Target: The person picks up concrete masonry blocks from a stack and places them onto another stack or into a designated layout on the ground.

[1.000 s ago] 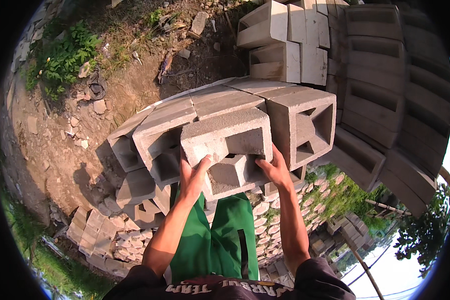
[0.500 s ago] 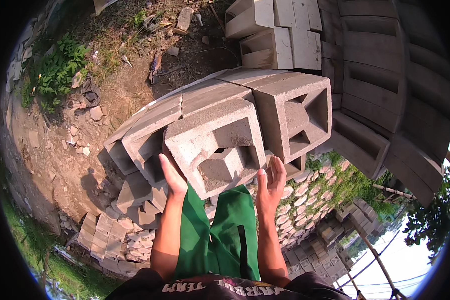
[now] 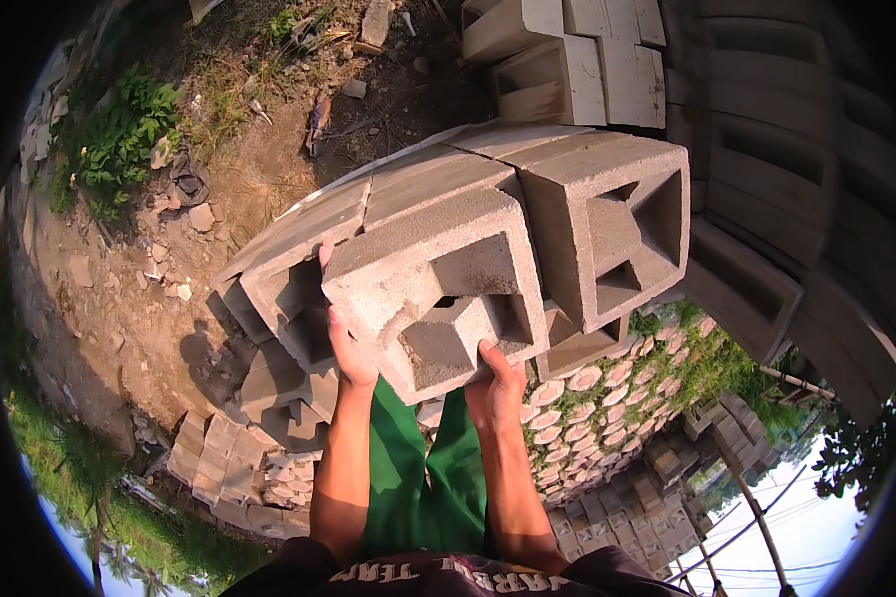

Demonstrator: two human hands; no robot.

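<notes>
A grey concrete vent block point(image 3: 373, 284) with recessed openings in its face sits tilted in front of me, at the near edge of a row of similar blocks. Along its left side my left hand point(image 3: 350, 350) grips the edge, a fingertip showing higher up by the top corner. My right hand point(image 3: 496, 394) holds its lower right edge, the thumb over the front rim and the other fingers hidden underneath. Just right of it stands another concrete block point(image 3: 560, 214) with an angular hollow, apart from both hands.
Shaded stacks of blocks point(image 3: 757, 189) rise at the right, and pale blocks point(image 3: 587, 85) stand at the back. Dirt ground point(image 3: 259, 189) with rubble and weeds lies to the left. Below right are stone paving with grass point(image 3: 607, 398) and more stacked blocks point(image 3: 637, 517).
My right hand has moved left from beside the block onto its lower edge, its thumb now over the rim. My left fingers have wrapped the left side. The whole view has shifted slightly.
</notes>
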